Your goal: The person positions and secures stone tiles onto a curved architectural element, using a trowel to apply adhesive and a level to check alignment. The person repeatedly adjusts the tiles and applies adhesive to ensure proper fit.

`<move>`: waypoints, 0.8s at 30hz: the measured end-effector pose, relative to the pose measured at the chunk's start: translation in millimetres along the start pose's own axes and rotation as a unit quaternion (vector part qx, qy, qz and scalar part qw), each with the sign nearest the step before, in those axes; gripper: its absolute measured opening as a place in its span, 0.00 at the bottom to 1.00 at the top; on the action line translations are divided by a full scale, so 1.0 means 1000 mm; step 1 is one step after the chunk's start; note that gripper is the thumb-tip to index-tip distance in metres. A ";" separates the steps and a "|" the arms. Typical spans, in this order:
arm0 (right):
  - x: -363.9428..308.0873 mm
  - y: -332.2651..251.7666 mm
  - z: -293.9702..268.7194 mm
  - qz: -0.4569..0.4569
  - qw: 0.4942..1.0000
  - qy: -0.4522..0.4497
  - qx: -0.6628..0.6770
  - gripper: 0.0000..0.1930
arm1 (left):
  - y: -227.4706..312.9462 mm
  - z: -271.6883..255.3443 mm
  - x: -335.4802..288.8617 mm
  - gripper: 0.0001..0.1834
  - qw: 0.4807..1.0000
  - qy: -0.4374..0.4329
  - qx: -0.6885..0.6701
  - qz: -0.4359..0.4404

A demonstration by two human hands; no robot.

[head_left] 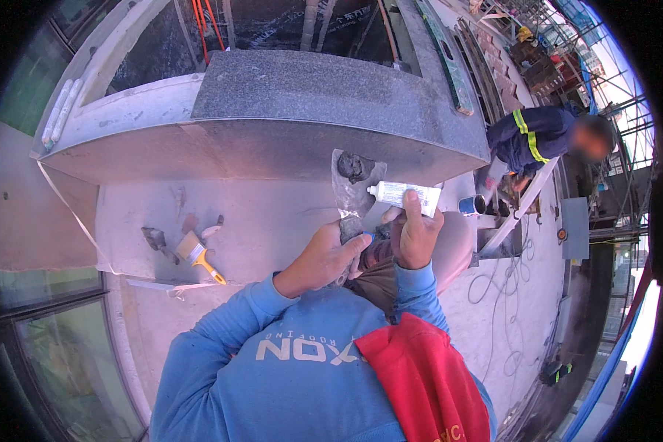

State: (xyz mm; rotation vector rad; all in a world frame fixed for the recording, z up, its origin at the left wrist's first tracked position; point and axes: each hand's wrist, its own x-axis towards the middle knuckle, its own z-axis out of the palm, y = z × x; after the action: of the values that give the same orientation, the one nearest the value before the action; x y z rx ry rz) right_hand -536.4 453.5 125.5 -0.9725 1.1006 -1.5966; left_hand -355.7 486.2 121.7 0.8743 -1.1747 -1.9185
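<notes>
My left hand (pixel 324 256) is closed round the handle of a putty knife (pixel 354 193), its wide blade tilted up and away from me. A lump of dark grey paste (pixel 355 168) sits near the blade's far edge. In my right hand (pixel 418 234) is a white squeeze tube (pixel 407 195), gripped between thumb and fingers. Its uncapped-looking nozzle points left, close over the blade; whether they touch I cannot tell. Left of my hands, a paintbrush (pixel 197 252) with a yellow handle lies on the pale ground, beside a dark, dirty tool (pixel 158 241) of unclear kind.
Ahead stands a grey speckled stone slab (pixel 295 88) along a ledge. Two white cartridges (pixel 60 114) lie on its left end. A can (pixel 471 205) is right of my hands. Farther right, a co-worker (pixel 530 140) bends down, and loose cables (pixel 504 283) trail over the ground.
</notes>
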 end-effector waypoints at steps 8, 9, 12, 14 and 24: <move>0.008 0.002 0.000 -0.009 1.000 0.001 -0.019 0.12 | -0.001 -0.004 0.009 0.12 1.000 -0.003 0.006 0.003; 0.008 0.002 0.000 -0.011 0.999 -0.003 -0.033 0.12 | -0.001 -0.005 0.009 0.12 1.000 -0.004 0.009 0.000; 0.009 0.002 0.001 -0.011 0.999 0.002 -0.045 0.13 | -0.001 -0.007 0.010 0.13 1.000 -0.014 0.021 0.001; 0.009 0.001 0.001 -0.007 0.999 0.010 -0.044 0.12 | -0.001 -0.007 0.011 0.13 1.000 -0.012 0.023 0.004; 0.011 0.001 -0.001 -0.017 0.998 0.003 -0.056 0.12 | 0.001 -0.006 0.014 0.13 1.000 -0.008 0.003 0.004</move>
State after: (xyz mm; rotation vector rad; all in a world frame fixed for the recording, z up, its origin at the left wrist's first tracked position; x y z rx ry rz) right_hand -540.1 443.0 125.6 -1.0649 1.1931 -1.5792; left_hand -357.5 471.3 118.3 0.8570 -1.1929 -1.9199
